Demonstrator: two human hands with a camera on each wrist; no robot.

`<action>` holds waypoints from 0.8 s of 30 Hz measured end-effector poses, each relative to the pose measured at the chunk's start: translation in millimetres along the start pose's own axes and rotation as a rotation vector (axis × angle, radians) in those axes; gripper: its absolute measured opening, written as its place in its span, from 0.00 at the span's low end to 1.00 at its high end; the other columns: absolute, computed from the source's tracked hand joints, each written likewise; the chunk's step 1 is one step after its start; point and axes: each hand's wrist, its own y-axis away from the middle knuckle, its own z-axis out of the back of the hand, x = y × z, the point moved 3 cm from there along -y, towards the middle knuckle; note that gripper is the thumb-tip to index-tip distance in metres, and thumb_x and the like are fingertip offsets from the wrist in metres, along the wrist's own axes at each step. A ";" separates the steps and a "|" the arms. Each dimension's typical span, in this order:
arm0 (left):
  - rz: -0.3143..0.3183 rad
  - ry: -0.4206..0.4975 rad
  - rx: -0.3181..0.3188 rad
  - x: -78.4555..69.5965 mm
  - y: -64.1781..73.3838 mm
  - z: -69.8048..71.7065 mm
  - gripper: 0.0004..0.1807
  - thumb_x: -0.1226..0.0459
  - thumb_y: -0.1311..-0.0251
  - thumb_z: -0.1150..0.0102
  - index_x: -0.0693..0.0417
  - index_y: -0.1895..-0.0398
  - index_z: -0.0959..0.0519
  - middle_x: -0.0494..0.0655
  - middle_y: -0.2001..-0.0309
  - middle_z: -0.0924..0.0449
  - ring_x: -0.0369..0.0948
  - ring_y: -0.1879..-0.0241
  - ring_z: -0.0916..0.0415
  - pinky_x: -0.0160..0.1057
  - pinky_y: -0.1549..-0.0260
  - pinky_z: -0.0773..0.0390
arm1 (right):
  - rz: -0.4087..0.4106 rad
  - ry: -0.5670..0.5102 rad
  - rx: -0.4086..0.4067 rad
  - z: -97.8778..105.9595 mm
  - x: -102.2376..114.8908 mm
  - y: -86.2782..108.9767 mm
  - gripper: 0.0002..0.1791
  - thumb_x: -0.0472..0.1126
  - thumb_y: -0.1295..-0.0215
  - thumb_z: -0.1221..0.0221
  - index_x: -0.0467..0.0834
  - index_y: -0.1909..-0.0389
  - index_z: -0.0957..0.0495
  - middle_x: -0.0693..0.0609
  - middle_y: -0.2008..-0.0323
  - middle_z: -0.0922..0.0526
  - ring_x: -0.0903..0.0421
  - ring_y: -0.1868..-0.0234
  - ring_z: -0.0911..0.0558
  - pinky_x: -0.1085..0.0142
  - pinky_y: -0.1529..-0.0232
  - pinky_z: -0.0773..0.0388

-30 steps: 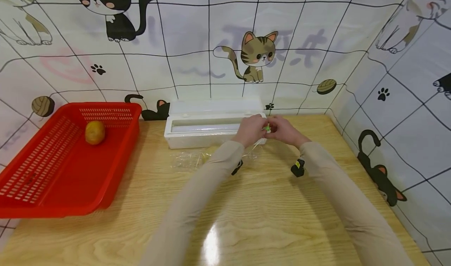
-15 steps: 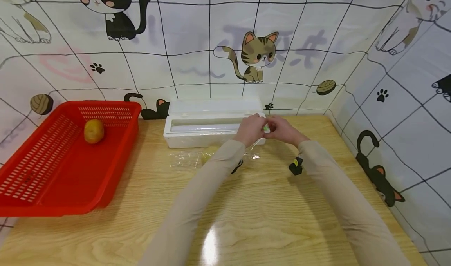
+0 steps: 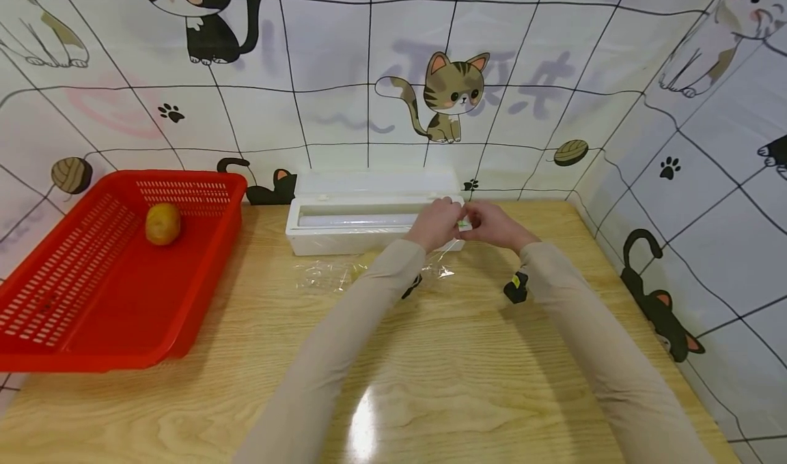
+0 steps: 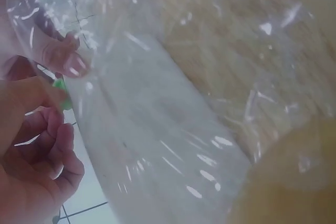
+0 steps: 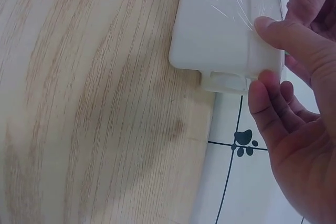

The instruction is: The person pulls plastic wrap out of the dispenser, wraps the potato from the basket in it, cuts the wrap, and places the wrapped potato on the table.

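A white cling film dispenser (image 3: 350, 245) lies lid open by the back wall, its film roll (image 3: 363, 221) visible inside. Clear film (image 4: 252, 98) stretches from its front over a yellow round thing (image 4: 289, 182), partly hidden by the left sleeve in the head view. My left hand (image 3: 435, 225) is at the dispenser's right end, its curled fingers on a small green slider (image 4: 62, 94). Right beside it, my right hand (image 3: 494, 227) grips the dispenser's end corner. Its thumb lies on the film-covered front, with fingertips against the end in the right wrist view.
At left stands a red plastic basket (image 3: 132, 300) with one potato-like yellow-brown item (image 3: 162, 223) inside. A cat-print covering (image 3: 332, 74) lines the walls behind and at right. Everything rests on a wood-grain table (image 3: 455, 375).
Both hands stay at the dispenser's right end, with only small finger movements. The green slider shows less between the fingers than a second ago. The head view has shifted slightly.
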 end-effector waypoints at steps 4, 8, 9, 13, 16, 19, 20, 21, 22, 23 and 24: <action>-0.006 -0.019 0.021 -0.8 0.1 1.6 0.09 0.67 0.39 0.40 0.58 0.56 0.21 0.51 0.59 0.22 0.46 0.59 0.26 0.40 0.59 0.25 | 0.004 -0.023 0.001 0.7 0.1 0.3 0.12 0.31 0.45 0.32 0.37 0.63 0.24 0.44 0.73 0.29 0.53 0.73 0.31 0.62 0.70 0.32; -0.006 -0.038 0.034 -0.8 1.1 2.9 0.09 0.67 0.38 0.42 0.58 0.55 0.21 0.52 0.59 0.23 0.46 0.58 0.26 0.40 0.58 0.25 | 0.053 -0.057 -0.006 1.3 0.7 1.2 0.11 0.33 0.45 0.32 0.39 0.65 0.24 0.46 0.75 0.30 0.54 0.75 0.32 0.63 0.73 0.34; -0.006 -0.042 0.037 -0.7 1.5 3.2 0.09 0.67 0.37 0.42 0.58 0.54 0.21 0.52 0.58 0.23 0.46 0.58 0.26 0.40 0.58 0.25 | 0.066 -0.064 -0.006 1.3 0.5 1.3 0.11 0.34 0.45 0.32 0.40 0.65 0.24 0.47 0.76 0.31 0.55 0.76 0.33 0.63 0.74 0.35; -0.011 -0.060 0.055 -0.8 2.8 4.0 0.09 0.67 0.35 0.45 0.59 0.53 0.22 0.52 0.57 0.23 0.46 0.57 0.26 0.41 0.57 0.24 | 0.063 -0.063 -0.001 1.2 1.4 1.3 0.12 0.34 0.46 0.31 0.40 0.66 0.25 0.48 0.77 0.32 0.55 0.76 0.35 0.63 0.74 0.37; -0.013 -0.067 0.063 -1.0 3.0 4.4 0.09 0.67 0.34 0.46 0.59 0.53 0.22 0.53 0.57 0.23 0.47 0.56 0.25 0.41 0.57 0.24 | 0.019 -0.037 0.008 0.8 0.8 0.0 0.12 0.33 0.46 0.31 0.38 0.65 0.25 0.46 0.76 0.31 0.54 0.75 0.34 0.62 0.72 0.36; -0.009 -0.069 0.071 -1.1 2.6 4.5 0.09 0.68 0.34 0.46 0.59 0.53 0.22 0.52 0.57 0.23 0.47 0.57 0.26 0.41 0.57 0.25 | -0.010 -0.016 0.015 0.3 0.1 -1.3 0.12 0.33 0.45 0.31 0.37 0.64 0.25 0.45 0.76 0.31 0.54 0.74 0.34 0.62 0.71 0.35; -0.007 -0.065 0.073 -1.0 2.2 4.5 0.09 0.68 0.34 0.46 0.59 0.53 0.22 0.52 0.58 0.23 0.46 0.57 0.26 0.41 0.57 0.25 | -0.016 -0.011 0.017 0.2 0.2 -1.3 0.12 0.33 0.45 0.31 0.37 0.64 0.25 0.45 0.76 0.31 0.54 0.74 0.33 0.61 0.71 0.35; -0.008 -0.061 0.075 -0.8 2.1 4.6 0.09 0.68 0.35 0.46 0.59 0.53 0.22 0.52 0.58 0.23 0.46 0.57 0.26 0.41 0.57 0.25 | -0.019 -0.010 0.018 0.3 0.5 -1.4 0.12 0.33 0.45 0.31 0.37 0.64 0.25 0.45 0.75 0.30 0.54 0.73 0.33 0.61 0.70 0.35; -0.014 -0.056 0.076 -0.2 2.2 4.9 0.09 0.69 0.35 0.46 0.60 0.53 0.22 0.52 0.58 0.23 0.46 0.57 0.26 0.41 0.57 0.25 | -0.019 -0.009 0.019 0.5 1.0 -1.3 0.12 0.33 0.45 0.31 0.37 0.64 0.25 0.45 0.75 0.30 0.54 0.73 0.33 0.61 0.70 0.35; -0.025 -0.047 0.077 0.9 2.6 5.6 0.09 0.69 0.35 0.46 0.60 0.53 0.22 0.53 0.58 0.23 0.46 0.57 0.26 0.40 0.56 0.26 | -0.016 -0.005 0.021 0.8 0.9 -1.5 0.12 0.33 0.45 0.31 0.37 0.64 0.25 0.46 0.75 0.30 0.53 0.73 0.33 0.61 0.70 0.34; -0.032 -0.038 0.078 2.9 3.2 6.3 0.09 0.69 0.35 0.46 0.61 0.54 0.22 0.53 0.58 0.23 0.46 0.57 0.26 0.40 0.56 0.26 | -0.010 -0.002 0.024 1.2 1.1 -1.7 0.12 0.33 0.45 0.31 0.36 0.63 0.24 0.46 0.75 0.30 0.53 0.73 0.33 0.60 0.69 0.34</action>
